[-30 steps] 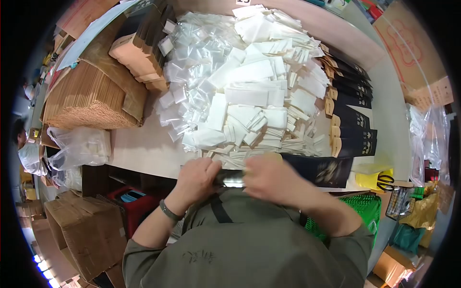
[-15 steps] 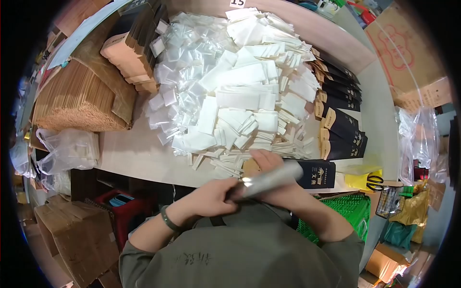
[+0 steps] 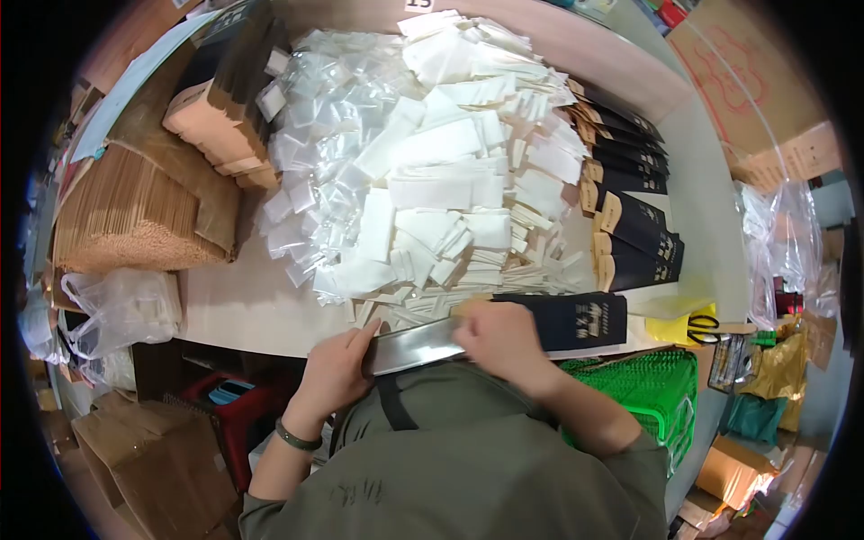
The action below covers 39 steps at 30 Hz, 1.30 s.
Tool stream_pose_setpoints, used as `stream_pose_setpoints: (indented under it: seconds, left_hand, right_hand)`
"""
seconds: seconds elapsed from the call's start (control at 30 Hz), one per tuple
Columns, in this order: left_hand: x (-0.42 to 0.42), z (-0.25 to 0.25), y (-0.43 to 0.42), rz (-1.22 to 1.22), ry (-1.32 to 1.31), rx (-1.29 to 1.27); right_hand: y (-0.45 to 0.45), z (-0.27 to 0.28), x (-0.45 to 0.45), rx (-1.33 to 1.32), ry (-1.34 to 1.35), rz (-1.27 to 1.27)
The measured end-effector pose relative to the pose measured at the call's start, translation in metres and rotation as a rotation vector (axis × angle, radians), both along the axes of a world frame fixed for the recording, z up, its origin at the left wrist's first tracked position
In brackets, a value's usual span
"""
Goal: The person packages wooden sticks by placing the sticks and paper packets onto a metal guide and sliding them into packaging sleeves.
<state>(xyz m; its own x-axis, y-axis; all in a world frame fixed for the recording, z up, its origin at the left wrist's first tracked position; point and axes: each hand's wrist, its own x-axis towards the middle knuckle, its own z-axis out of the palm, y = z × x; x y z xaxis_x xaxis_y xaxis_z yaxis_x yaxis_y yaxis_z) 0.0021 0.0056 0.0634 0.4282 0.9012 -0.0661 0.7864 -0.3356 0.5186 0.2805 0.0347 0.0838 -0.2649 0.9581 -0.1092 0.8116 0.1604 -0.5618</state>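
A long flat strip with a shiny silver surface (image 3: 412, 349) lies tilted across my lap at the table's front edge. My left hand (image 3: 337, 367) grips its left end, the thumb side against the strip. At the other end, my right hand (image 3: 502, 342) has its fingers curled down over the strip, slightly blurred; its fingertips are hidden. Just beyond that hand, a black paper sleeve with gold print (image 3: 576, 322) lies flat along the table edge, its tan left end partly covered by the hand.
White paper packets (image 3: 450, 189) and small clear plastic packets (image 3: 328, 135) are heaped mid-table. More black sleeves (image 3: 634, 225) lie at right, near scissors (image 3: 706, 328) and yellow plastic (image 3: 670, 331). Brown paper stacks (image 3: 144, 211) stand left. A green basket (image 3: 648, 391) sits below the edge.
The silver strip has swung from a raised, blurred slant to a lower, flatter position. My left hand moved left, and my right hand came onto the strip's right end.
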Motion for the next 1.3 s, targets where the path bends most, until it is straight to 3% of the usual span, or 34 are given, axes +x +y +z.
stream_pose_setpoints:
  seconds: [0.1, 0.2, 0.23, 0.27, 0.33, 0.37, 0.4, 0.5, 0.53, 0.6, 0.7, 0.73, 0.8, 0.87, 0.97, 1.03, 1.07, 1.17, 1.23, 1.3]
  left_hand:
    - [0.016, 0.007, 0.016, -0.114, -0.055, 0.066]
    - [0.024, 0.029, 0.026, -0.183, -0.216, 0.288]
    - [0.018, 0.026, 0.025, -0.089, -0.206, 0.307]
    - [0.009, 0.014, 0.024, 0.006, -0.195, 0.330]
    - [-0.005, -0.013, 0.032, 0.196, -0.165, 0.349]
    - [-0.005, -0.024, 0.043, 0.202, -0.203, 0.346]
    - [0.001, -0.033, 0.057, 0.206, -0.240, 0.342]
    - [0.005, -0.011, 0.072, 0.144, -0.270, 0.316]
    - [0.004, -0.004, 0.073, 0.113, -0.271, 0.299]
    - [-0.018, -0.012, 0.076, 0.316, -0.249, 0.308]
    - [-0.060, -0.018, 0.101, 0.477, -0.207, 0.335]
    - [-0.066, -0.010, 0.111, 0.500, -0.202, 0.358]
    - [-0.073, -0.012, 0.134, 0.437, -0.209, 0.412]
    - [-0.072, -0.033, 0.162, 0.267, -0.235, 0.487]
    - [-0.069, -0.026, 0.171, 0.266, -0.182, 0.476]
    - [-0.078, -0.021, 0.169, 0.312, -0.143, 0.648]
    - [-0.083, -0.024, 0.160, 0.342, -0.120, 0.718]
    - [-0.070, 0.010, 0.105, 0.633, -0.451, 0.505]
    - [-0.034, -0.004, 0.031, 0.810, -0.903, -0.096]
    - [-0.002, -0.029, -0.008, 0.684, -0.859, -0.079]
  right_hand:
    - [-0.010, -0.007, -0.042, 0.067, 0.070, 0.166]
    - [-0.003, 0.012, -0.031, 0.018, 0.189, 0.020]
    - [0.006, 0.010, -0.010, 0.200, 0.234, -0.088]
    - [0.016, 0.023, 0.009, 0.156, 0.145, -0.289]
    - [0.041, 0.014, 0.054, 0.261, -0.147, -0.455]
    - [0.051, 0.010, 0.069, 0.146, -0.110, -0.508]
    - [0.061, -0.003, 0.086, 0.002, -0.020, -0.458]
    - [0.068, -0.036, 0.101, 0.028, 0.169, -0.470]
    - [0.064, -0.031, 0.097, 0.090, 0.154, -0.472]
    - [0.055, -0.011, 0.090, 0.220, 0.125, -0.484]
    - [0.050, 0.027, 0.055, 0.529, 0.303, -0.495]
    - [0.054, 0.039, 0.042, 0.458, 0.367, -0.424]
    - [0.070, 0.053, 0.004, 0.060, 0.461, -0.305]
    - [0.096, 0.031, -0.040, -0.245, 0.438, -0.060]
    - [0.108, -0.011, -0.092, 0.099, 0.131, 0.042]
    - [0.101, -0.012, -0.111, 0.251, -0.041, 0.032]
    - [0.097, -0.011, -0.113, 0.249, 0.007, 0.010]
    - [0.094, 0.000, -0.100, 0.346, 0.253, 0.087]
    - [0.097, 0.027, -0.081, 0.340, 0.233, 0.229]
    - [0.107, 0.049, -0.067, 0.234, 0.289, 0.382]
